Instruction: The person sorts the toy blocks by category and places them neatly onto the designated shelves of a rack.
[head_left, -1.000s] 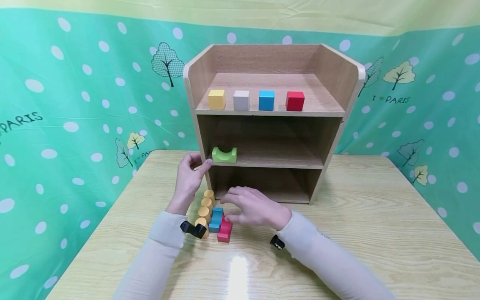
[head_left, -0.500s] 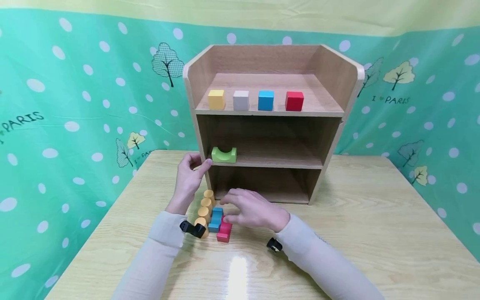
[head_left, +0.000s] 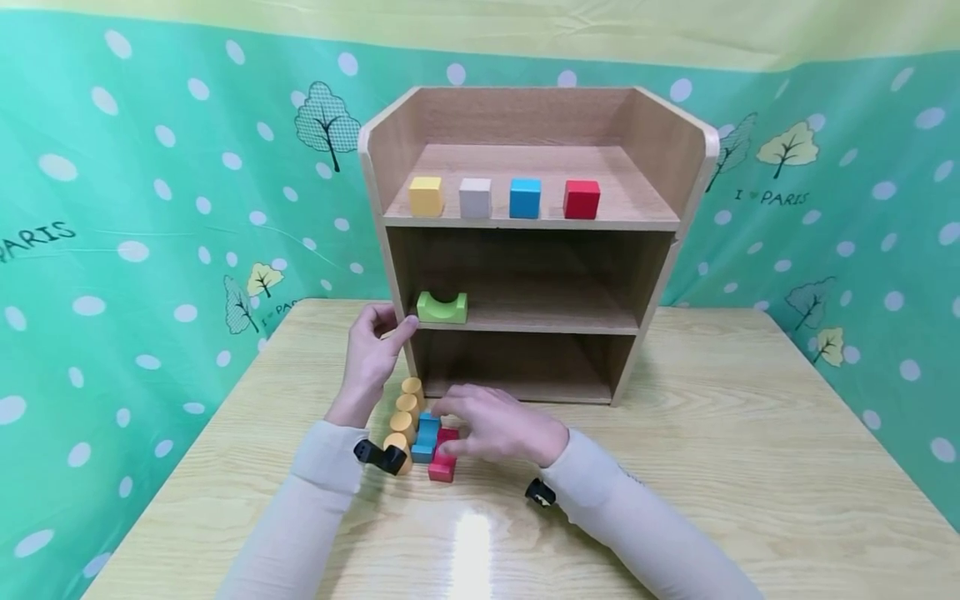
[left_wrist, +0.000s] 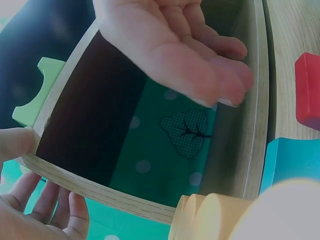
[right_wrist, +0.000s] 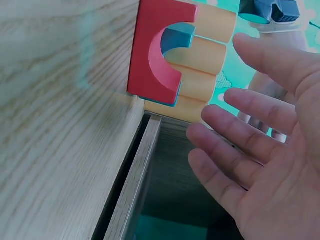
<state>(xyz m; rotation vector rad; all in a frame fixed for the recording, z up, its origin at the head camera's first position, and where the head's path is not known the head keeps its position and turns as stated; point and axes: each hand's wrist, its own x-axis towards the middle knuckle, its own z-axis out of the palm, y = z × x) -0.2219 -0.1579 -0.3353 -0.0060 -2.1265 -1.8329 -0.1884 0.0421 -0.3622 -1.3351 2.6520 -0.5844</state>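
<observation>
My left hand [head_left: 372, 354] holds the left side panel of a wooden shelf unit [head_left: 525, 327], thumb at the front edge and fingers on the outer face. Right beside the thumb, a green block with a curved notch [head_left: 442, 308] sits on the middle shelf. Over the table, my right hand [head_left: 498, 423] hovers with fingers spread and slightly bent, nothing held. Beneath its fingers lie a notched red block [right_wrist: 157, 50] and a notched blue block [head_left: 426, 437], side by side. Several yellow cylinders [head_left: 402, 423] stand in a row to their left.
Along the top shelf's front edge stand a yellow cube [head_left: 426, 197], a white cube [head_left: 476, 198], a blue cube [head_left: 525, 198] and a red cube [head_left: 582, 200]. Behind the wooden table [head_left: 750, 433] hangs a green dotted curtain [head_left: 150, 208].
The right hand has dipped slightly toward the red block, its thumb now overlapping it in the head view. The left hand keeps its place on the shelf panel. The head view has shifted a little.
</observation>
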